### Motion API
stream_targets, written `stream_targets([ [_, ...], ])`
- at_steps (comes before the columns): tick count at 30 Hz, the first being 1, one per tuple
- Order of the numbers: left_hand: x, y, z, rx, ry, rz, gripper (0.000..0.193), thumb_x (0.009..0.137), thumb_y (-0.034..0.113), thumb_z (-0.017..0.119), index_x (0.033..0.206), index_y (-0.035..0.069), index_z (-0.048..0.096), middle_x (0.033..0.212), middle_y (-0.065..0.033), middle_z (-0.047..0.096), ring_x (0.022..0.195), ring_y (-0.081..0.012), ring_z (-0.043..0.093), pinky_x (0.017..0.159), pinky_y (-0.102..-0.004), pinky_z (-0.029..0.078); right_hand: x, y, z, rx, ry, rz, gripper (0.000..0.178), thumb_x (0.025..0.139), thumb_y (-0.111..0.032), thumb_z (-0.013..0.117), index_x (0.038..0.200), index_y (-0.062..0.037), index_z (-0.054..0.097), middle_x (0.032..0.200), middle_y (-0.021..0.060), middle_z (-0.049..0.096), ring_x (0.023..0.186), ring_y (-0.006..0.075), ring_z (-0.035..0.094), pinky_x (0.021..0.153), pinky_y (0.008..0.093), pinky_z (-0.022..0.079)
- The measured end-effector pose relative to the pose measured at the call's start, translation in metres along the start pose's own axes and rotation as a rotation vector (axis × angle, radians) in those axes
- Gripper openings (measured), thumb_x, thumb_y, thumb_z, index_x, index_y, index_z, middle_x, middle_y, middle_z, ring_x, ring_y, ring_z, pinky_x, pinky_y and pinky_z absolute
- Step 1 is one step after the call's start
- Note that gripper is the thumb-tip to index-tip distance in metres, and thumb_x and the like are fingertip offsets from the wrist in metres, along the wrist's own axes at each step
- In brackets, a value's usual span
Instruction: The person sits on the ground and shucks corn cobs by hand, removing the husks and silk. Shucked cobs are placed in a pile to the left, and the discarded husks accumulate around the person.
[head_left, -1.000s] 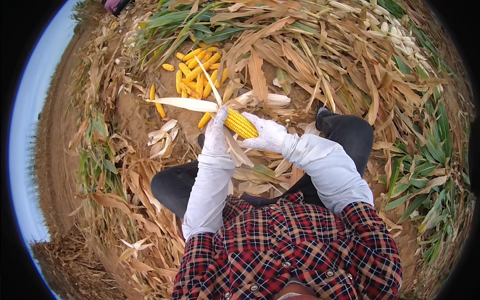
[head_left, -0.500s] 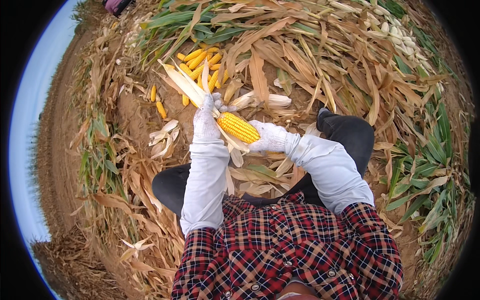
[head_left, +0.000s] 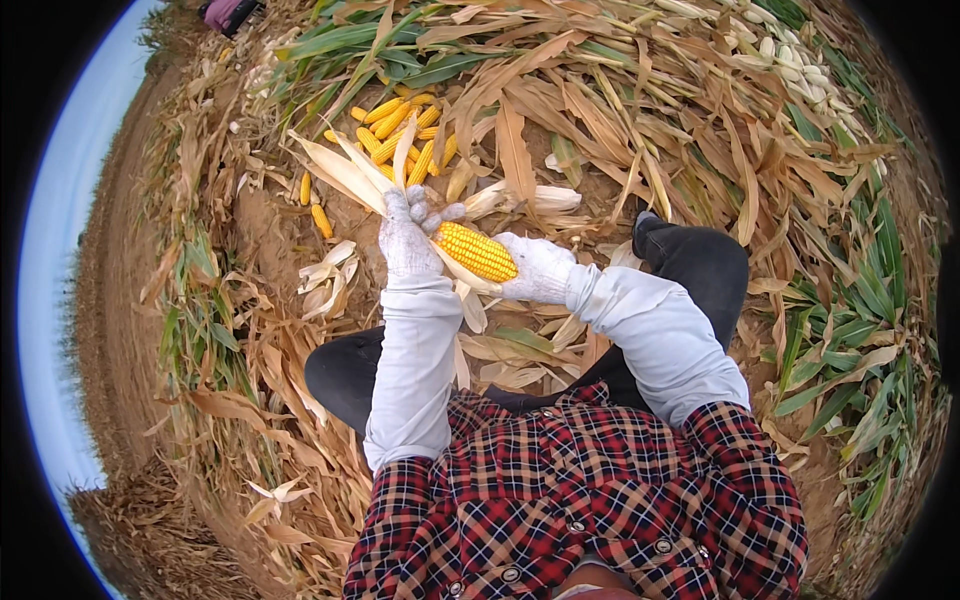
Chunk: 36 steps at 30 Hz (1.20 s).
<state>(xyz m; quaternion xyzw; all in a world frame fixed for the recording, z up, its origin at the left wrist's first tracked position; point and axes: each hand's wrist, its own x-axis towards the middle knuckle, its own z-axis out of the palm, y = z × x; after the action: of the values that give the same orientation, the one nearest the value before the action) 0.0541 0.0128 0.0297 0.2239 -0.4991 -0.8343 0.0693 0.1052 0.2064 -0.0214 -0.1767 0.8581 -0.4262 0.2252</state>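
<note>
Between my two gloved hands lies an ear of corn (head_left: 476, 252), its yellow kernels bare along the side facing up. My right hand (head_left: 536, 269), in a white glove, is closed round its right end. At the other end my left hand (head_left: 407, 240), gloved alike, has its fingers closed on the pale husk (head_left: 345, 175), whose peeled strips fan out beyond it. One husk strip still runs along the near side of the ear. The left fingertips partly show; their exact hold on the husk is hidden.
Bare yellow cobs (head_left: 395, 130) lie heaped just beyond my left hand, with two loose cobs (head_left: 320, 221) left of it. Dry stalks and leaves (head_left: 600, 100) pile up ahead and to the right. Pale unhusked ears (head_left: 795, 70) lie far right. My bent knees (head_left: 695, 270) flank the husk litter.
My left hand has shifted slightly left, and the husk strips in it have swung leftward and lower. The ear and my right hand have hardly moved.
</note>
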Motion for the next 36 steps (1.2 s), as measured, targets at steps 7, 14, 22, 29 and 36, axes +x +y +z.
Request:
stream_targets([
  [7,0.0,0.002,0.0,-0.013,0.078,0.056,0.044,0.113,0.045,0.052,0.104,0.003,0.062,0.069,0.0027,0.044,0.054,-0.0125,0.045,0.065,-0.044,0.066,0.001,-0.002,0.005,0.022,0.033,-0.017,0.07,0.087,-0.052,0.077,0.138,-0.0092,0.056,0.116,0.0227,0.074,0.108,0.041,0.074,0.093,0.0488,0.059],
  [14,-0.002,0.001,0.002,-0.061,0.1,0.074,0.046,0.113,0.047,0.052,0.105,0.003,0.063,0.069,0.0031,0.045,0.057,-0.0158,0.053,0.064,-0.0389,0.065,0.003,0.0,0.008,0.055,0.041,-0.015,0.073,0.087,-0.053,0.079,0.141,-0.0088,0.056,0.118,0.0225,0.074,0.109,0.0405,0.074,0.095,0.0476,0.059],
  [22,0.022,-0.003,-0.018,-0.082,0.196,0.11,0.051,0.112,0.046,0.054,0.127,-0.003,0.056,0.112,-0.0153,0.055,0.078,-0.0347,0.07,0.078,-0.0441,0.065,0.004,0.005,0.014,0.232,0.0,-0.015,0.08,0.084,-0.052,0.082,0.144,-0.0079,0.054,0.125,0.0224,0.074,0.117,0.0388,0.072,0.102,0.043,0.056],
  [29,0.028,-0.012,-0.043,0.025,0.2,0.097,0.046,0.113,0.044,0.052,0.111,0.0,0.062,0.076,-0.0001,0.048,0.059,-0.0155,0.052,0.066,-0.0405,0.067,0.002,0.001,-0.007,0.139,0.012,0.071,0.083,0.082,-0.054,0.082,0.145,-0.0077,0.055,0.128,0.0209,0.073,0.12,0.0381,0.071,0.103,0.0434,0.055],
  [36,0.025,-0.104,-0.163,0.826,-0.032,-0.217,0.048,0.106,0.043,0.063,0.12,-0.003,0.063,0.083,-0.005,0.062,0.069,-0.0168,0.064,0.071,-0.0351,0.065,0.018,0.023,-0.005,0.729,0.214,0.072,0.073,0.083,-0.047,0.085,0.136,-0.0035,0.059,0.11,0.0153,0.073,0.086,0.0233,0.074,0.078,0.0382,0.062],
])
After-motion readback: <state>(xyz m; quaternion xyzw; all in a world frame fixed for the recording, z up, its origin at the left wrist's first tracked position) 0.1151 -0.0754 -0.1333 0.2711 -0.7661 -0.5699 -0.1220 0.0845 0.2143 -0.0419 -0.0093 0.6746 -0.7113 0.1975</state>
